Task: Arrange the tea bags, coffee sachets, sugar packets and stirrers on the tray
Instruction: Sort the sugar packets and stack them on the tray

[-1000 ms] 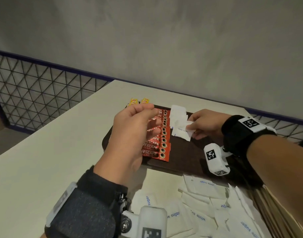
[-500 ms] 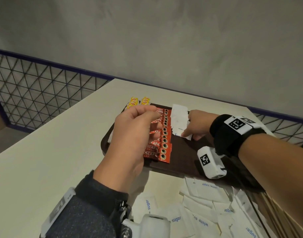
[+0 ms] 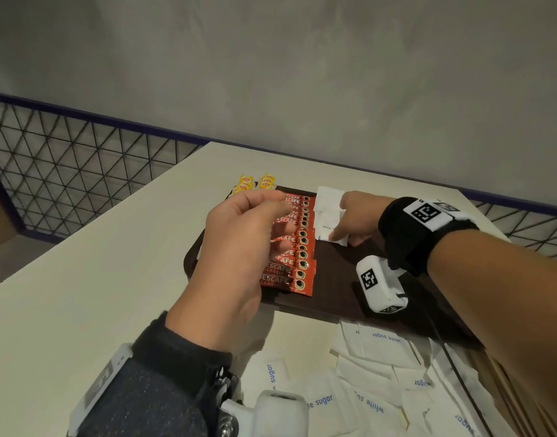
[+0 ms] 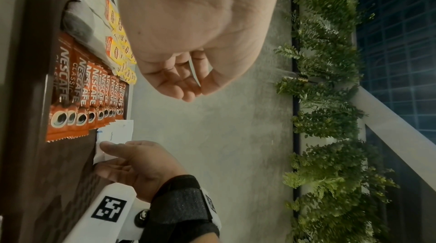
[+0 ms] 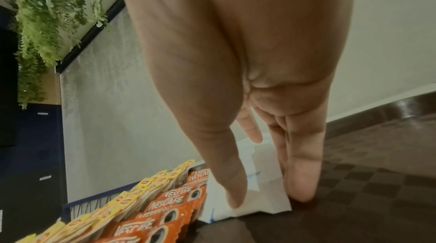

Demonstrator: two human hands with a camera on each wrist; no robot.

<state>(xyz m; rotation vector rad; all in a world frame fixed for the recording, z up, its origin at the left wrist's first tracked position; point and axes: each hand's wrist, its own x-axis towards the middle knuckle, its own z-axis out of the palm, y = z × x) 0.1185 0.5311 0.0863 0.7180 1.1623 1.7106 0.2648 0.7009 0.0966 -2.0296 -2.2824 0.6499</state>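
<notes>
A dark brown tray [image 3: 334, 279] holds a row of red coffee sachets [image 3: 299, 247], with white sugar packets [image 3: 327, 212] to their right. Yellow tea bags [image 3: 255, 182] lie along its far left edge. My right hand [image 3: 343, 236] presses the nearest sugar packet [image 5: 259, 209] flat on the tray with a straight thumb and fingers, beside the sachets [image 5: 165, 200]. My left hand [image 3: 282, 212] hovers above the sachets. Its fingers are curled with the thumb against them and hold nothing [image 4: 193, 92].
A heap of loose white sugar packets [image 3: 381, 373] lies on the pale table in front of the tray. Wooden stirrers [image 3: 504, 383] lie at the near right under my right forearm. A wire mesh fence [image 3: 65, 171] runs behind the table on the left.
My right hand has brought a sugar packet down and left onto the tray, against the packets lying there. The left hand stays over the sachets.
</notes>
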